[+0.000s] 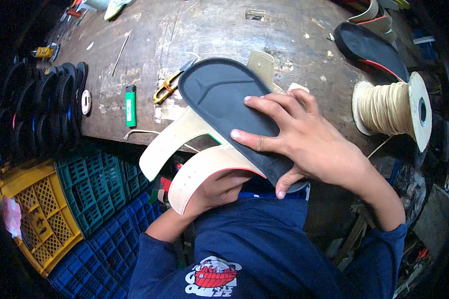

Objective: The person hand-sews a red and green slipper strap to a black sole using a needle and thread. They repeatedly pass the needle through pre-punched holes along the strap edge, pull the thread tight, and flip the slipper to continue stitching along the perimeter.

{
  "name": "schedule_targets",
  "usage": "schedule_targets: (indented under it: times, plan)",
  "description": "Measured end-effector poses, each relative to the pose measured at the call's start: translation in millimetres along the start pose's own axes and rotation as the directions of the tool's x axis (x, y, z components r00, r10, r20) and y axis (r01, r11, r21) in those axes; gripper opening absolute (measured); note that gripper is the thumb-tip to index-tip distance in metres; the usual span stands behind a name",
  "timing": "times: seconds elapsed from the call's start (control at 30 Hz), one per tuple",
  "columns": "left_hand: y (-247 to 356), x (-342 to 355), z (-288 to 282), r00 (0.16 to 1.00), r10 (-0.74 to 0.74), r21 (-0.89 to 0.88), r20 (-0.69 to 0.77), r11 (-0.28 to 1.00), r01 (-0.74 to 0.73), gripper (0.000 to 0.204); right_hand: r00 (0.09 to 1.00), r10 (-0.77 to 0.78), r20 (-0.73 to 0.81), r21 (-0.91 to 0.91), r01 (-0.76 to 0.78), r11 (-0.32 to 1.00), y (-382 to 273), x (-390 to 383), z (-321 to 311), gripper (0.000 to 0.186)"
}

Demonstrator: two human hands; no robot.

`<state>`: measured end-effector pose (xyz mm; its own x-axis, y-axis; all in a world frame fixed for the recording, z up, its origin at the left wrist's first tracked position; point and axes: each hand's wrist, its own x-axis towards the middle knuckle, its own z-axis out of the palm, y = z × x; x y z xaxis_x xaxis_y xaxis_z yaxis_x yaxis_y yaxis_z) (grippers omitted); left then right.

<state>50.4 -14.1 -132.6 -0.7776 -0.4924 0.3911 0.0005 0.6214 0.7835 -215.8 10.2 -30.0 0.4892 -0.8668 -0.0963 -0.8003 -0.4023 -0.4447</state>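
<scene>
A dark sandal sole (217, 87) lies tilted over the table's front edge, with cream straps (162, 142) sticking out on both sides. My right hand (294, 132) grips the sole from above, fingers spread over its surface and the thumb at its lower end. My left hand (217, 192) is curled beneath the lower strap at the sandal's side, partly hidden by it. A yellow box cutter (167, 87) rests just left of the sole, and a green lighter (130, 107) lies farther left.
A cord spool (384, 109) sits at the table's (199, 30) right edge, another black sole (364, 50) behind it. Stacked black soles (42, 104) line the left. Yellow (35, 214), teal (92, 184) and blue (105, 259) crates are below left. White tape (86, 102) lies near the soles.
</scene>
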Motion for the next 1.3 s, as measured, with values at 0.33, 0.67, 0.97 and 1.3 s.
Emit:
schedule_targets:
  times: [0.33, 0.67, 0.97, 1.3]
  plan:
    - [35.9, 18.7, 4.2, 0.978, -0.145, 0.111, -0.151, 0.980, 0.163, 0.028, 1.000, 0.002, -0.030, 0.011, -0.002, 1.000, 1.3, -1.5, 3.9, 0.111]
    - [48.2, 16.1, -77.1, 0.943, -0.038, 0.236, -0.330, 0.964, 0.121, 0.018, 0.949, 0.039, -0.312, -0.033, -0.052, 0.998, -11.4, -34.5, 3.7, 0.038]
    - [74.4, 153.9, -109.8, 0.900, -0.103, -0.028, 0.423, 0.992, 0.126, 0.021, 0.689, 0.520, -0.505, 0.730, 0.019, 0.683, -54.8, -32.9, 27.7, 0.020]
    - [48.9, 158.6, -73.8, 0.746, -0.267, 0.424, 0.610, 0.905, -0.023, 0.024, 0.634, 0.624, -0.456, 0.743, -0.116, 0.660, -50.6, -17.4, 49.4, 0.014]
